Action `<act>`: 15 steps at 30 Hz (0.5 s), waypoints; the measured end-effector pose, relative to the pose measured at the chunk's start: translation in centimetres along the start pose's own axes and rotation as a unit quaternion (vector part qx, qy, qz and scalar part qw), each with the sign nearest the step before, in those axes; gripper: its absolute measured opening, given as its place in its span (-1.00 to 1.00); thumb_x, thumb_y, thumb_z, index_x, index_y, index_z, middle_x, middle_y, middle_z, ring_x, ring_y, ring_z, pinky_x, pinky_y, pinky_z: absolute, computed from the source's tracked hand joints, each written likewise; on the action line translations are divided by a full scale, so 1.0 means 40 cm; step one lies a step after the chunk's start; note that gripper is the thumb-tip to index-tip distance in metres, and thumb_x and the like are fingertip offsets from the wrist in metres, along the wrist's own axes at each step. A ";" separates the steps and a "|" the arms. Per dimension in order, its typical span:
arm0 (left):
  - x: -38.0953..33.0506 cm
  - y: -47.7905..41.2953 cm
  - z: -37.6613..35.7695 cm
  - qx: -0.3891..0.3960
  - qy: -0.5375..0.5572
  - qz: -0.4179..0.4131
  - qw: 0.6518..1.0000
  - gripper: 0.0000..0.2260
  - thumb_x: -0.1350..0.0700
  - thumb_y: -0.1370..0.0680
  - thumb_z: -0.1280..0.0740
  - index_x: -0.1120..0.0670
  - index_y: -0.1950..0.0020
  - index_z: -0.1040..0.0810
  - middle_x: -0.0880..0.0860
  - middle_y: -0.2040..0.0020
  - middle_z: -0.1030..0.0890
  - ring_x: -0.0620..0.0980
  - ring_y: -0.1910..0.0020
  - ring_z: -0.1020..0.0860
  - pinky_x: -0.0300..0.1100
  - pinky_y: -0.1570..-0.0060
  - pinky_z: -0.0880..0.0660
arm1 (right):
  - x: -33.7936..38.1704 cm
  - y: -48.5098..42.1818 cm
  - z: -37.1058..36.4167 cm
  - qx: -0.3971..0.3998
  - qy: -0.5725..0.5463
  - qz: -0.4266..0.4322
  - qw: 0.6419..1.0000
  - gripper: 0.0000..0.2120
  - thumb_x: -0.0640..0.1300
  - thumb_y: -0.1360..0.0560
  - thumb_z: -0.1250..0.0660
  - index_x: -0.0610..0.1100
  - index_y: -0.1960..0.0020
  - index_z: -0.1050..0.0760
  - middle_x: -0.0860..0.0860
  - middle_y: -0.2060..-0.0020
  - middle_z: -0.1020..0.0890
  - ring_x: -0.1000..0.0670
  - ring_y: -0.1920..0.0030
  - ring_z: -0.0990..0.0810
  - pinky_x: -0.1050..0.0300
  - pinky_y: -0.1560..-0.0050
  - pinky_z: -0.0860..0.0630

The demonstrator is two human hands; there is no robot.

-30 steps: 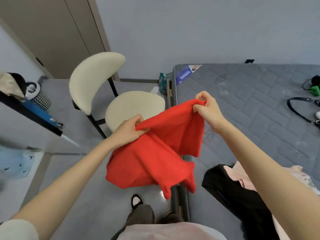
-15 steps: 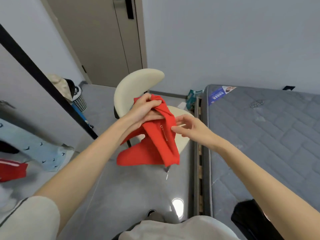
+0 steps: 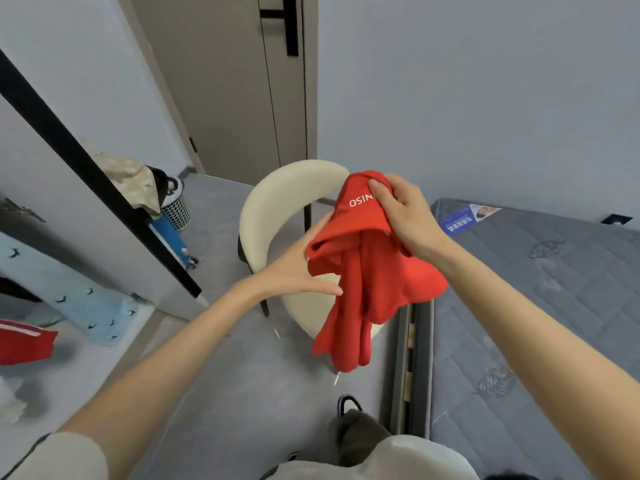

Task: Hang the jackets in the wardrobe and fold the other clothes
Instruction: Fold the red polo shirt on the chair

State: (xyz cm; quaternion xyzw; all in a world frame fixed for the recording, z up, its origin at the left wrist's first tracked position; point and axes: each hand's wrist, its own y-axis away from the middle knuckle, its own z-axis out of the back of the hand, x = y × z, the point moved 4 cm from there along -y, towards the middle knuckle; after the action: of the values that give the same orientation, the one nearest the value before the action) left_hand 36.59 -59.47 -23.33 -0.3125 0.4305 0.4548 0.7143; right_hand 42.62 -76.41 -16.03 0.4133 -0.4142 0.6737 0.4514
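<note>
Currently holding crumpled red fabric garment (image 3: 367,271) with white lettering aloft at frame centre, over cream upholstered chair (image 3: 277,206). Gripped at top by right hand (image 3: 405,216), fingers curled over fold. Touched at left edge by left hand (image 3: 298,271), fingers straight, spread. Grey quilted mattress (image 3: 554,306) at right.

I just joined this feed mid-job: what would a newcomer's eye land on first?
First, the bright red fabric garment with white lettering, hanging bunched in mid-air at centre: the right hand grips its top, the left hand lies straight-fingered against its side. Behind it stands a cream curved-back chair, and a bare grey quilted mattress fills the right side.
</note>
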 end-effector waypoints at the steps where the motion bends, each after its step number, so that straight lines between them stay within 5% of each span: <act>1: 0.015 -0.022 -0.009 -0.053 0.012 0.014 0.998 -0.22 0.19 -0.38 -0.54 0.08 -0.50 -0.21 -0.10 -0.41 -0.36 -0.26 -0.37 -0.34 -0.47 -0.24 -0.27 | -0.014 -0.023 0.004 0.026 -0.030 -0.011 0.999 -0.82 -0.09 -0.63 -0.19 -0.06 -0.11 -0.55 0.07 0.07 -0.64 0.18 0.06 -0.56 0.30 -0.03 -0.48; 4: 0.039 -0.094 -0.019 -0.187 0.055 0.096 0.976 -0.81 0.25 -0.53 -0.37 0.05 -0.10 -0.55 -0.03 -0.02 -0.61 -0.33 0.04 -0.57 -0.39 0.02 -0.41 | -0.069 -0.085 0.034 0.065 -0.107 -0.056 0.991 -0.84 -0.07 -0.63 -0.20 0.01 -0.05 -0.57 0.12 0.14 -0.67 0.18 0.12 -0.59 0.28 0.05 -0.50; 7: 0.035 -0.153 -0.013 -0.208 0.048 0.109 0.971 -0.79 0.28 -0.61 -0.20 0.05 -0.11 -0.55 -0.08 0.00 -0.57 -0.50 0.13 -0.48 -0.53 0.08 -0.38 | -0.132 -0.143 0.088 0.054 -0.094 -0.106 0.988 -0.84 -0.05 -0.62 -0.22 -0.03 -0.06 -0.57 0.12 0.14 -0.65 0.14 0.11 -0.58 0.22 0.01 -0.48; 10: 0.029 -0.178 0.034 -0.279 0.042 0.129 0.951 -0.70 0.34 -0.59 -0.09 -0.03 0.05 -0.48 -0.15 0.11 -0.52 -0.37 0.14 -0.46 -0.52 0.15 -0.34 | -0.188 -0.182 0.146 0.067 0.131 -0.110 0.983 -0.78 0.04 -0.59 -0.23 -0.05 -0.14 -0.48 0.01 0.01 -0.60 0.01 -0.03 -0.55 0.12 -0.07 -0.42; 15: -0.004 -0.206 0.085 -0.296 -0.035 0.134 0.945 -0.81 0.31 -0.55 -0.12 0.13 0.04 -0.50 -0.07 0.12 -0.55 -0.22 0.15 -0.46 -0.52 0.12 -0.32 | -0.240 -0.137 0.145 0.356 0.279 -0.060 0.890 0.07 0.27 -0.15 -0.56 0.26 -0.45 0.04 -0.06 -0.28 -0.38 -0.08 -0.23 -0.43 -0.04 -0.33 -0.35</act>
State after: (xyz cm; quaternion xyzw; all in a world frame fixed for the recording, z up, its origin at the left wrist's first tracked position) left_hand 45.25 -59.88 -21.27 -0.4331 0.2889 0.6642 0.5365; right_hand 51.31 -82.98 -22.14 0.3650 0.0224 0.8354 0.4103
